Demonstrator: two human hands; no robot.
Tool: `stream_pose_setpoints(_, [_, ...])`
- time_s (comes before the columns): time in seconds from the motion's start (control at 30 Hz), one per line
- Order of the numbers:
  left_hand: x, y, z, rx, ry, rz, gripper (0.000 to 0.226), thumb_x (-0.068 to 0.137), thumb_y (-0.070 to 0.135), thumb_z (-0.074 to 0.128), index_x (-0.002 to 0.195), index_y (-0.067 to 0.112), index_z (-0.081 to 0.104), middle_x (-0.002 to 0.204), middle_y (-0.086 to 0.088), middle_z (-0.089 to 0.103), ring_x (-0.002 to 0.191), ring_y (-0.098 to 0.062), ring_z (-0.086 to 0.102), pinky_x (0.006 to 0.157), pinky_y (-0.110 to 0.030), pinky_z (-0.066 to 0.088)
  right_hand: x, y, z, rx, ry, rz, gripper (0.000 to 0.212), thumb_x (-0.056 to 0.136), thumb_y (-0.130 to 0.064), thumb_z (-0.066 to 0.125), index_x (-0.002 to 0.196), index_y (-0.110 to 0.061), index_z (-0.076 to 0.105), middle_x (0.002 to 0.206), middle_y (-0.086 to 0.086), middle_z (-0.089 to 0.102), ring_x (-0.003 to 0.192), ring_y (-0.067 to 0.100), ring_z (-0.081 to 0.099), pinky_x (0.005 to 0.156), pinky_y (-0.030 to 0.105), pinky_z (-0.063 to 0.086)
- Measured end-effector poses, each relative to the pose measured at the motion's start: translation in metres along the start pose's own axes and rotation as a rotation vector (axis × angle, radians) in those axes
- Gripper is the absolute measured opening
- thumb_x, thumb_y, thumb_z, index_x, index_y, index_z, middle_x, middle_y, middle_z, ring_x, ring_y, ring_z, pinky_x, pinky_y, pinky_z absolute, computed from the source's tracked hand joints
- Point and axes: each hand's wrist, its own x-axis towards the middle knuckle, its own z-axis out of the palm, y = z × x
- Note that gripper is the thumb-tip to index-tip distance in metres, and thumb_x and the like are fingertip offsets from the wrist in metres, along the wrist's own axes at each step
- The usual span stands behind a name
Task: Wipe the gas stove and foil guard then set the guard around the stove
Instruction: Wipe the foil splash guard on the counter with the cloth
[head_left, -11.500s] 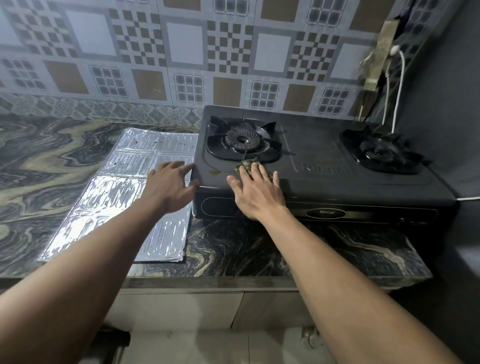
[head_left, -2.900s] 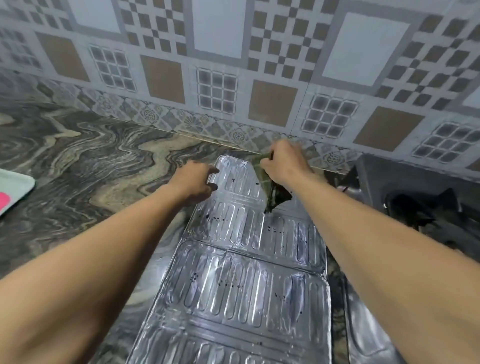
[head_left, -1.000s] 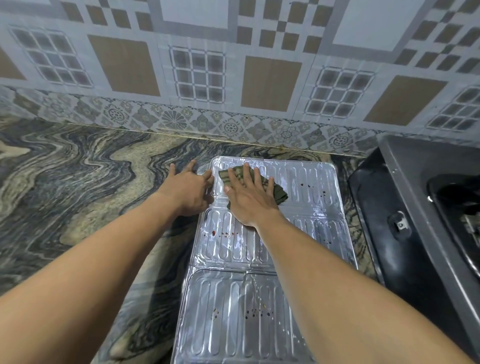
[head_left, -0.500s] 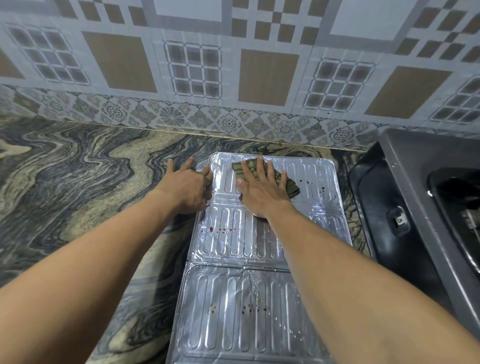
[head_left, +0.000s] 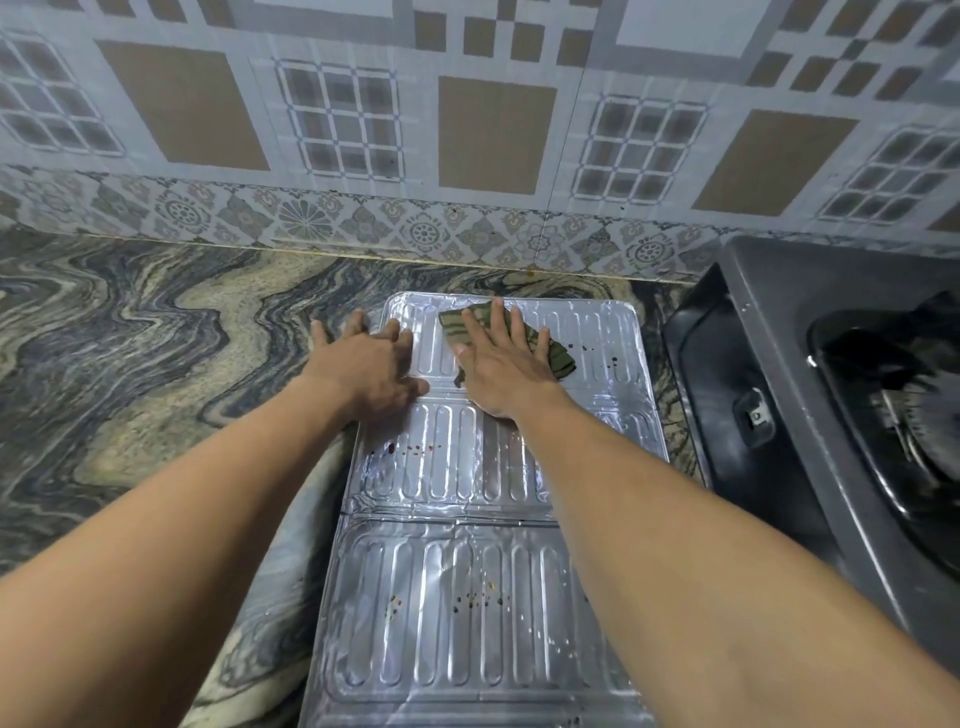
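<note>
Since a second ago the right hand (head_left: 501, 371) has slid the cloth (head_left: 560, 358) toward 12 o'clock, nearly to the far edge of the guard (head_left: 467, 623). Its fingers lie straight and spread, and the palm presses the cloth flat on the far panel. At its 9 o'clock the left hand (head_left: 363, 371), fingers also straight and apart, presses the guard's left edge, partly on the counter (head_left: 130, 364). The guard lies flat, with dark specks on its nearer panels. The stove (head_left: 779, 338) sits just beside it at 3 o'clock.

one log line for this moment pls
phase: wiping foil guard | right hand: presses cloth on far panel | left hand: flat on guard edge | stove: at right
</note>
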Motion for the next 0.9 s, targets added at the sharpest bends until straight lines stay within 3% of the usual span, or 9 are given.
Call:
stream_pose_setpoints(0.27, [-0.005, 0.0, 0.004, 0.003, 0.01, 0.002, 0.082, 0.094, 0.069, 0.031, 0.158, 0.027, 0.004, 0.166, 0.006, -0.001, 0.151, -0.035, -0.006, 0.11, -0.074, -0.008, -0.003, 0.026, -0.004, 0.025, 0.02, 0.051, 0.057, 0.106, -0.047, 0.01, 0.159, -0.03, -0.005, 0.163, 0.001, -0.026, 0.15, 0.021, -0.023, 0.118, 0.052, -0.018])
stream_pose_setpoints(0.5, [0.009, -0.002, -0.009, 0.091, 0.011, 0.036, 0.094, 0.081, 0.082, 0.043, 0.156, 0.034, 0.016, 0.165, 0.004, 0.012, 0.152, -0.034, 0.0, 0.108, -0.077, -0.003, -0.007, 0.042, -0.009, -0.007, -0.002, 0.105, 0.057, 0.106, -0.044, 0.009, 0.157, -0.032, -0.012, 0.16, -0.001, -0.031, 0.149, 0.02, -0.026, 0.119, 0.053, -0.016])
stream_pose_setpoints(0.63, [0.014, -0.002, -0.012, 0.081, -0.043, 0.017, 0.093, 0.082, 0.081, 0.044, 0.157, 0.041, 0.004, 0.166, 0.005, 0.001, 0.151, -0.036, -0.008, 0.108, -0.077, -0.004, -0.003, 0.041, -0.007, 0.008, 0.026, 0.106, 0.058, 0.106, -0.044, 0.011, 0.158, -0.028, -0.009, 0.161, 0.001, -0.03, 0.149, 0.021, -0.026, 0.118, 0.054, -0.016])
stream_pose_setpoints(0.9, [0.016, -0.003, -0.012, 0.036, -0.078, -0.018, 0.092, 0.081, 0.08, 0.047, 0.155, 0.045, 0.006, 0.166, 0.008, -0.001, 0.151, -0.034, -0.008, 0.107, -0.078, -0.004, -0.011, 0.06, -0.014, 0.032, 0.02, 0.203, 0.06, 0.106, -0.048, 0.011, 0.157, -0.029, -0.013, 0.16, 0.002, -0.033, 0.148, 0.023, -0.027, 0.118, 0.054, -0.016])
